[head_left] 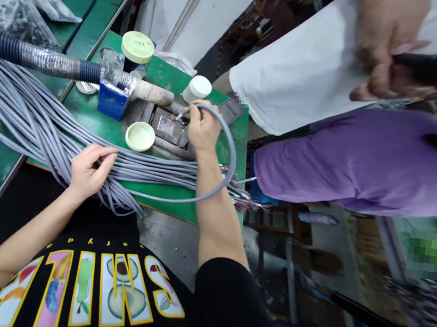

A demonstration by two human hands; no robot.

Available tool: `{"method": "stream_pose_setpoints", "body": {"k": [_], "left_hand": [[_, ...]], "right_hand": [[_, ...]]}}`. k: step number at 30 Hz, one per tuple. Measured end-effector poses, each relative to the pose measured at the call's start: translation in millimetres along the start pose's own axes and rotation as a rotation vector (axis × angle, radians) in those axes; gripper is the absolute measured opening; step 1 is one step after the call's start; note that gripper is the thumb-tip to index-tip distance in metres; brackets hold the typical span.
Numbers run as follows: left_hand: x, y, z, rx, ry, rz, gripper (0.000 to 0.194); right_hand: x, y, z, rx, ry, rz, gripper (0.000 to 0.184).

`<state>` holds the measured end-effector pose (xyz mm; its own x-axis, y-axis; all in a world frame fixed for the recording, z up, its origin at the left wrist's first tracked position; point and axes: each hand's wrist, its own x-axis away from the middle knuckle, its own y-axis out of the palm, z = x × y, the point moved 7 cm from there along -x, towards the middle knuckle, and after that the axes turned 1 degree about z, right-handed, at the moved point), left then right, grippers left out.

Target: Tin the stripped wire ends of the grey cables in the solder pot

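My right hand [202, 128] is closed on one grey cable [231, 149], which loops round my forearm; its stripped coloured tips are held down at a small metal solder pot [168, 126]. My left hand [89, 168] pinches the thick bundle of grey cables [27, 117] lying across the green bench [88, 114]. The bundle's stripped ends [246, 199] hang over the bench's right edge.
A blue tin [112, 97], a green-lidded jar [137, 48], a white jar [196, 89] and a loose green lid [140, 136] stand round the pot. A corrugated hose [35, 56] runs in from the left. Another person in white [316, 58] holds a phone [432, 71] at right.
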<state>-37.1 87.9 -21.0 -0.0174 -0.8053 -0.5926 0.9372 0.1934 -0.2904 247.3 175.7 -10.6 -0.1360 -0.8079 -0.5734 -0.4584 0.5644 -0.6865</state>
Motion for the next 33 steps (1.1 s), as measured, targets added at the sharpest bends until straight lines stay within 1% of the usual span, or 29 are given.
{"method": "stream_pose_setpoints", "body": {"k": [8, 11, 12, 14, 16, 18, 19, 20, 22, 23, 24, 25, 27, 29, 30, 32, 33], "left_hand": [[0, 0.5, 1, -0.022, -0.009, -0.007, 0.011], [0, 0.9, -1, -0.02, -0.03, -0.007, 0.013], [0, 0.9, -2, -0.018, -0.04, -0.007, 0.013], [0, 0.1, -4, -0.002, -0.061, -0.002, 0.014], [-1, -1.0, -5, 0.032, -0.087, 0.0, 0.014], [-1, 0.6, -4, 0.116, -0.148, -0.019, 0.016], [-1, 4.2, -4, 0.189, -0.206, -0.052, 0.018], [0, 10.8, -3, 0.284, -0.28, -0.11, 0.023], [7, 31.6, 1, 0.52, -0.465, -0.289, 0.037], [13, 43.6, 6, 0.633, -0.547, -0.401, 0.044], [18, 53.2, 11, 0.731, -0.615, -0.487, 0.051], [22, 60.3, 16, 0.8, -0.676, -0.545, 0.055], [28, 67.0, 21, 0.862, -0.746, -0.589, 0.055], [30, 65.8, 22, 0.833, -0.749, -0.577, 0.05], [31, 63.8, 22, 0.805, -0.731, -0.57, 0.049], [31, 60.4, 24, 0.758, -0.682, -0.575, 0.046], [32, 59.6, 26, 0.747, -0.657, -0.586, 0.046]], "right_hand": [[0, 14, 13, 0.035, 0.006, -0.015, 0.023], [-1, 12, 11, 0.033, 0.009, -0.016, 0.024], [0, 8, 7, 0.022, 0.007, -0.011, 0.025], [3, -8, -8, -0.017, -0.011, 0.012, 0.027], [12, -31, -34, -0.078, -0.053, 0.035, 0.028], [28, -55, -69, -0.161, -0.147, 0.015, 0.026], [39, -66, -87, -0.207, -0.217, -0.003, 0.024], [51, -78, -104, -0.252, -0.292, 0.011, 0.021], [79, -91, -136, -0.238, -0.49, -0.015, 0.017], [93, -93, -146, -0.196, -0.568, -0.038, 0.019], [106, -91, -153, -0.157, -0.622, -0.075, 0.022], [118, -88, -158, -0.137, -0.672, -0.106, 0.024], [137, -84, -160, -0.164, -0.74, -0.147, 0.025], [148, -85, -156, -0.237, -0.753, -0.156, 0.028], [149, -86, -152, -0.268, -0.717, -0.162, 0.03], [145, -87, -141, -0.307, -0.569, -0.209, 0.03], [143, -86, -136, -0.32, -0.474, -0.262, 0.026]]}}
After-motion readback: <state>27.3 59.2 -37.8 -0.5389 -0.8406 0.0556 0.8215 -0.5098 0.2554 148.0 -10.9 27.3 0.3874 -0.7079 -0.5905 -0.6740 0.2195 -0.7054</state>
